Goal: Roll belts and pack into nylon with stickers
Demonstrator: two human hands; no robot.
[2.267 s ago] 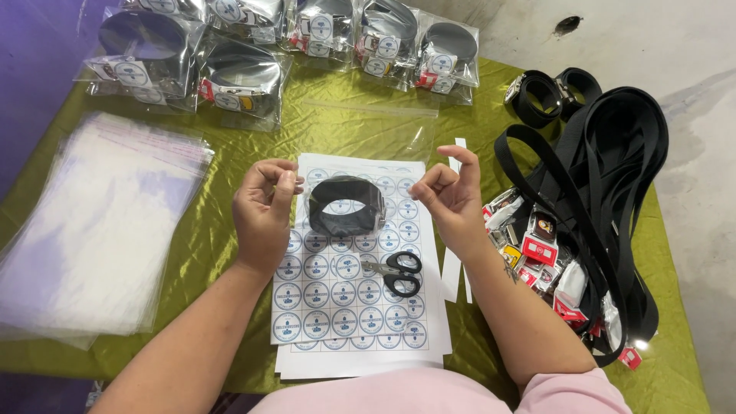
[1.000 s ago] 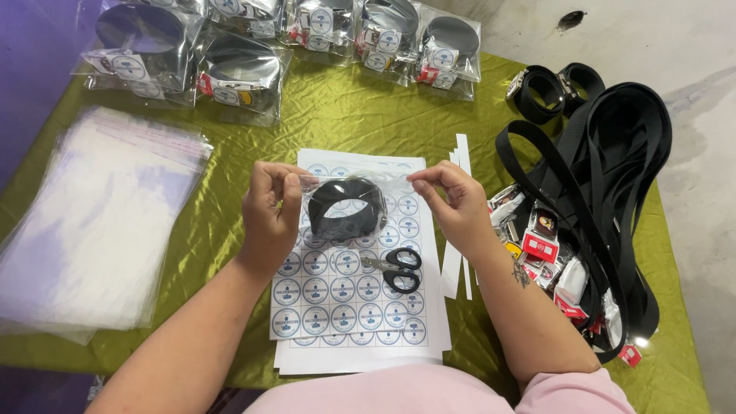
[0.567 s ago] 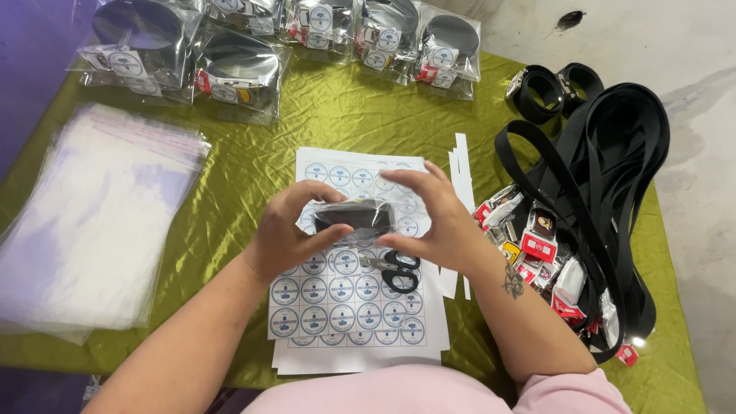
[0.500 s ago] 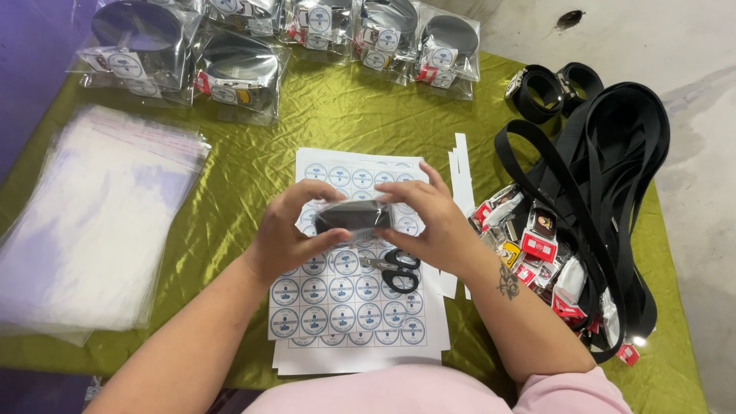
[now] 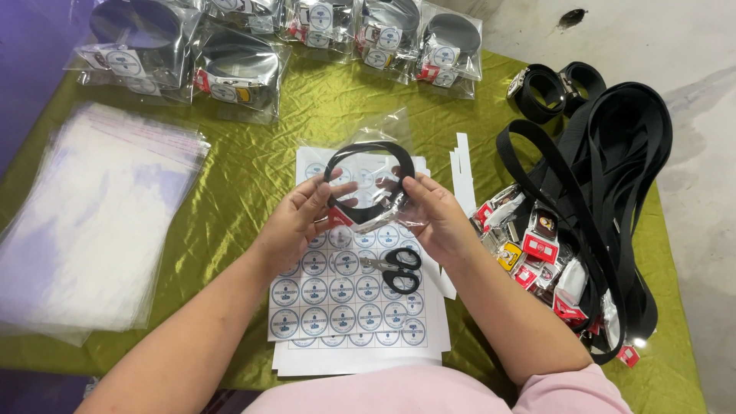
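Nearest, black scissors (image 5: 396,267) lie on the sticker sheets (image 5: 349,307) at the near edge of the green-clothed table (image 5: 253,161). Above them the left hand (image 5: 295,224) and right hand (image 5: 433,216) together grip a coiled black belt (image 5: 366,178) in a clear bag, raised over the middle. Packed belts (image 5: 230,65) line the far edge.

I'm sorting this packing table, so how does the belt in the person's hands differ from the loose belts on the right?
The held belt is coiled into one ring inside a clear bag, gripped by the left hand and right hand. The loose belts lie unbagged in long draped loops on the cloth. Both are black.
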